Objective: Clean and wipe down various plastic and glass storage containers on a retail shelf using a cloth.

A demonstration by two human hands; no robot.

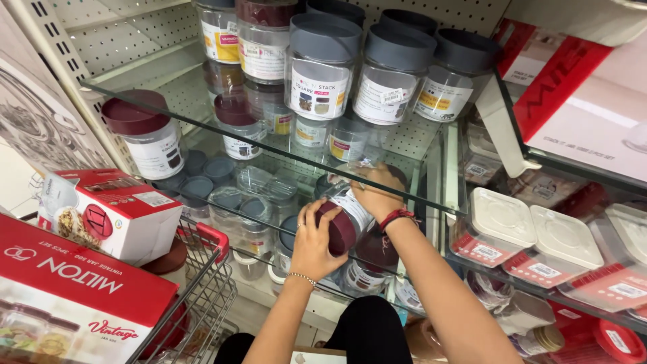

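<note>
Both my hands hold one clear jar (350, 210) with a maroon lid (338, 228), tipped on its side under a glass shelf. My left hand (311, 244), with a bead bracelet on the wrist, cups the lid end. My right hand (375, 190), with a red thread band on the wrist, grips the jar's body from above. Around the jar, on the lower shelf, stand several more clear jars with grey and maroon lids (237, 111).
A glass shelf edge (269, 156) runs just above my hands, loaded with grey-lidded jars (319, 66). A shopping trolley (202, 283) at the left holds red and white boxes (114, 209). Flat white-lidded containers (502, 226) sit on the right-hand shelf.
</note>
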